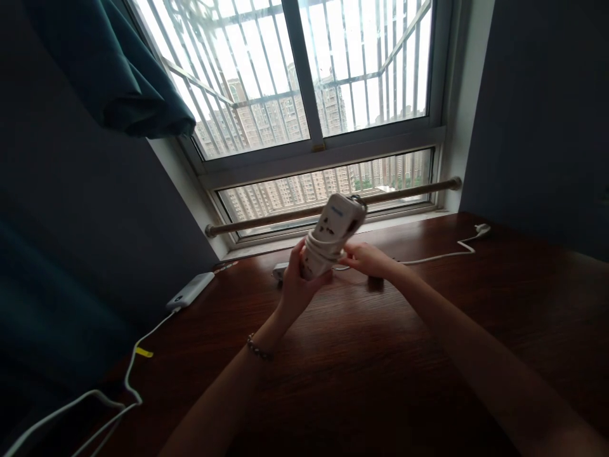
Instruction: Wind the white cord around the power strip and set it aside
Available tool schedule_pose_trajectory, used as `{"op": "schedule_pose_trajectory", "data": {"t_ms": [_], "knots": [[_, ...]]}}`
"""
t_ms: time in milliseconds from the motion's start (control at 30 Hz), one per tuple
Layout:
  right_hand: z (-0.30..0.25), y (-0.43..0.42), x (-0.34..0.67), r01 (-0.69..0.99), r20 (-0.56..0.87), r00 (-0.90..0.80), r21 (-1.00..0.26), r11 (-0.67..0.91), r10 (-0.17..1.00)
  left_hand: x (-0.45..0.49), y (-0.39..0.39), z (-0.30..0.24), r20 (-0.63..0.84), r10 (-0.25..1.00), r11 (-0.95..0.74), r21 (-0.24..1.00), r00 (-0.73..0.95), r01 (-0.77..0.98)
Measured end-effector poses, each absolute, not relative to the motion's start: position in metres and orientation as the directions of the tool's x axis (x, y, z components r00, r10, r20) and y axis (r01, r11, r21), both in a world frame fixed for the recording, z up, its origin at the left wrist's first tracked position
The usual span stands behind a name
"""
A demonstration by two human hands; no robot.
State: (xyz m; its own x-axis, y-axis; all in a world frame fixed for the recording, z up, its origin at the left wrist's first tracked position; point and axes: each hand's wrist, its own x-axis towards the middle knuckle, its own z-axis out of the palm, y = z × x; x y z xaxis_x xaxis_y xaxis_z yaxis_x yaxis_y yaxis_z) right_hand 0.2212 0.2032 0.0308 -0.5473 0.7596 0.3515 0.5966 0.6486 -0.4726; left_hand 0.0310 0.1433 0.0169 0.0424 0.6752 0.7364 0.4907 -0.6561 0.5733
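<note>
My left hand (297, 285) is closed around the lower end of a white power strip (333, 231), holding it tilted up above the dark wooden desk (361, 368). White cable (320, 246) is wound in loops round the strip's middle. My right hand (366, 259) pinches that cable just to the right of the strip. From there the white cord (438, 256) trails across the desk to its plug (482, 229) at the far right. A beaded bracelet (259, 349) sits on my left wrist.
A second white power strip (190, 291) lies at the desk's left edge, its cord (128, 374) with a yellow tag hanging off the front left. A small white object (280, 271) lies behind my left hand. A barred window (323, 101) and wooden rail (413, 190) run behind the desk.
</note>
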Motion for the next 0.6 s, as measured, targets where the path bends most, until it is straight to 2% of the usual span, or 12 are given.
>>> {"op": "schedule_pose_trajectory", "data": {"t_ms": [67,133,233,300,400,500,533,600], "knots": [[0.028,0.209,0.232,0.739,0.329,-0.470,-0.361,0.569,0.819,0.026,0.151,0.018,0.656,0.743,-0.561,0.717,-0.128,0.414],[0.030,0.213,0.246,0.822,0.325,-0.421,-0.256,0.508,0.846,0.015,0.161,0.018,0.570,0.779,-0.472,0.807,-0.260,0.355],[0.044,0.212,0.264,0.854,0.363,-0.429,-0.134,0.502,0.827,-0.003,0.179,0.012,0.445,0.818,-0.293,0.868,-0.366,0.400],[0.058,0.203,0.267,0.838,0.412,-0.468,-0.075,0.541,0.782,-0.013,0.188,0.006,0.370,0.845,-0.155,0.861,-0.387,0.485],[0.078,0.178,0.258,0.754,0.522,-0.587,0.074,0.652,0.619,-0.016,0.191,-0.001,0.329,0.877,-0.073,0.811,-0.351,0.580],[0.091,0.156,0.245,0.663,0.578,-0.679,0.218,0.716,0.453,-0.006,0.180,-0.002,0.344,0.910,-0.090,0.711,-0.233,0.697],[0.093,0.151,0.243,0.655,0.592,-0.683,0.239,0.717,0.427,-0.001,0.175,-0.001,0.367,0.915,-0.127,0.650,-0.164,0.749],[0.095,0.149,0.243,0.664,0.622,-0.669,0.252,0.704,0.408,0.009,0.164,0.002,0.444,0.894,-0.262,0.407,0.061,0.875]]}}
